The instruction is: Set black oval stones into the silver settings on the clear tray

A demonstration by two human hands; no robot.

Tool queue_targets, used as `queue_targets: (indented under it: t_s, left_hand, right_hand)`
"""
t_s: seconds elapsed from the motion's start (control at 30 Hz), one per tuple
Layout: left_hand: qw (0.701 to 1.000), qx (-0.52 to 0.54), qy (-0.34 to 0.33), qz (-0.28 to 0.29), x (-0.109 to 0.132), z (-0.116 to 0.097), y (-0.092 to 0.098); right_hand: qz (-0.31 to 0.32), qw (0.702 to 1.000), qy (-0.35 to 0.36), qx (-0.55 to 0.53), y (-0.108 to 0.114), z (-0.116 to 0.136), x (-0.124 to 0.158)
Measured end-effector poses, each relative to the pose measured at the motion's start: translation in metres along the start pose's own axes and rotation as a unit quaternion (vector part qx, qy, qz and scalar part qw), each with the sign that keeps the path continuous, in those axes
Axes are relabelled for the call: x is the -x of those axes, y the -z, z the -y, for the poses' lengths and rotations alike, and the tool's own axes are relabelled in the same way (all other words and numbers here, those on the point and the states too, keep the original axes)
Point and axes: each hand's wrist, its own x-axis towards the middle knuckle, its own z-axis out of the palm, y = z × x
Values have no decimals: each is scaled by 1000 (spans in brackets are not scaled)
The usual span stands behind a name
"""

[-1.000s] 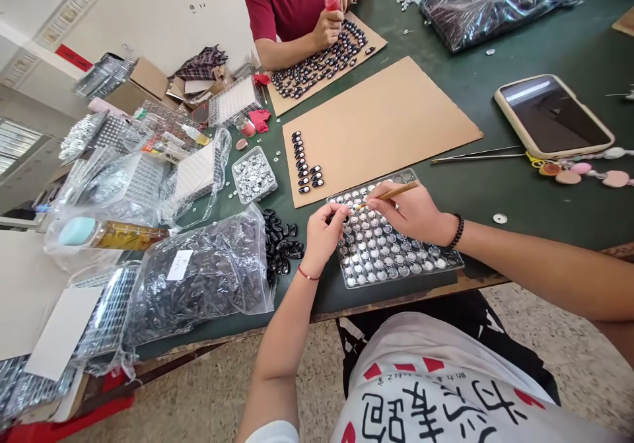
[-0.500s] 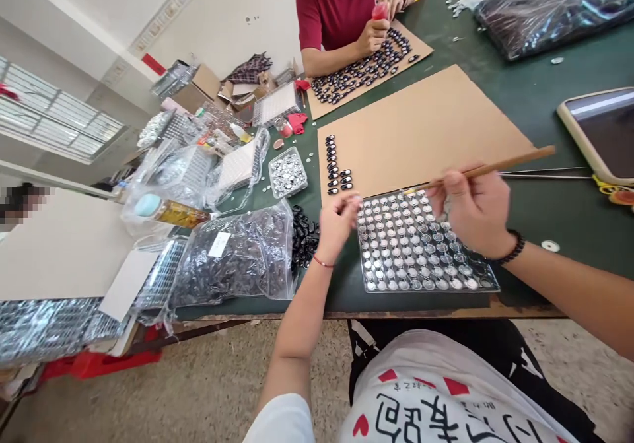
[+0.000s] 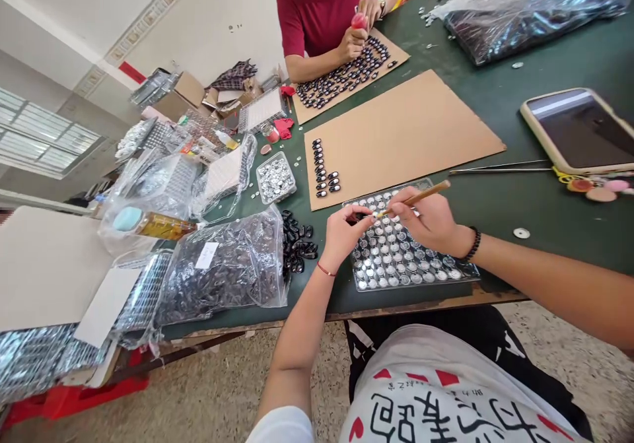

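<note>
wooden stick [image 3: 430,193], grasped by the right hand [image 3: 426,224], points toward eight o'clock, where the left hand [image 3: 344,233] pinches a small piece [image 3: 374,214].

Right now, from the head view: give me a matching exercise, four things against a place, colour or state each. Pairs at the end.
1. stick
2. tray
3. phone
4. bottle

A. dark screen facing up
B. in the right hand
C. pale blue lid
D. holds rows of round pieces

Pairs: 1-B, 2-D, 3-A, 4-C
</note>
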Motion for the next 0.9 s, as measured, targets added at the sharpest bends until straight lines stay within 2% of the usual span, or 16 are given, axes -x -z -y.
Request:
queue_targets:
  t_s: [0.1,0.27,0.4,0.5,0.57,0.7,0.9]
  left_hand:
    - [999,-31,-8,38,0,-1,2]
    - [998,7,9,62,-1,1,2]
    - [991,70,72,87,-1,-1,0]
    - [972,153,140,109,-2,-2,0]
    - [962,187,159,116,-3,-2,1]
    - [976,147,125,98,-2,0,-2]
    - [998,14,1,65,1,1,-5]
  right_hand:
    - [24,999,36,31,0,-1,-1]
    - [26,997,55,39,1,1,-3]
    - [17,998,36,39,3,0,-3]
    - [14,999,28,32,4,-1,-3]
    - [12,999,29,29,4,-1,-3]
    - [17,998,40,36,4,-2,-3]
    - [59,993,58,84,3,-3,-4]
